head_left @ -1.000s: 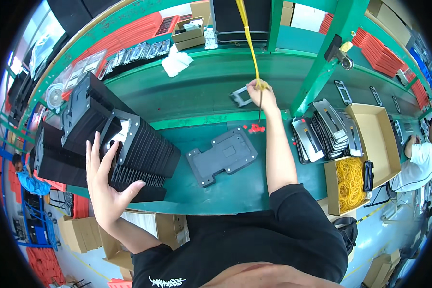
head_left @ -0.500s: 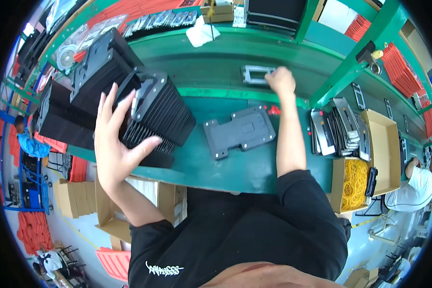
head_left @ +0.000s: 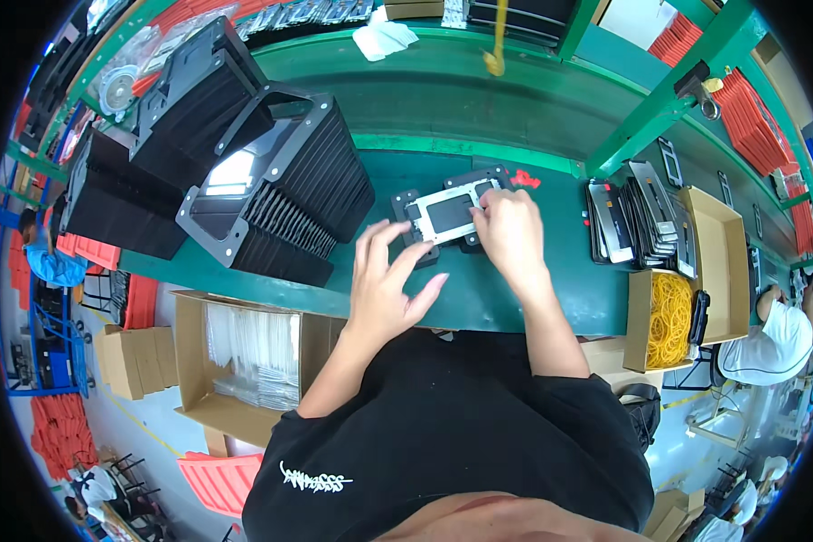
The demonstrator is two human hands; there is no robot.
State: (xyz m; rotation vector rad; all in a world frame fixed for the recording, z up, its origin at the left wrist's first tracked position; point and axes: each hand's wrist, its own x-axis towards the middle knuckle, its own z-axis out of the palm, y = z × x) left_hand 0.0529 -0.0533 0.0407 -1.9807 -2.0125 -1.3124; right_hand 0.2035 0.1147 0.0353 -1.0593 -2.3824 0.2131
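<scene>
On the green bench in front of me lies a flat black molded plate with rounded lobes and small metal studs. A silver rectangular frame with an open middle rests on top of it. My right hand pinches the frame's right end between thumb and fingers. Spread beside the frame's near left corner, my left hand has its fingers apart, and I see nothing held in it. Whether its fingertips touch the plate's edge cannot be made out. Small red pieces lie just beyond my right hand.
Tall stacks of black molded plates stand on the left of the bench. To the right are a pile of thin dark panels and a cardboard box with yellow bands. A green post rises at the right; a yellow strap hangs overhead.
My right hand has carried the silver frame from the green surface behind onto the black plate. My left hand has moved from the black stacks toward that plate.
</scene>
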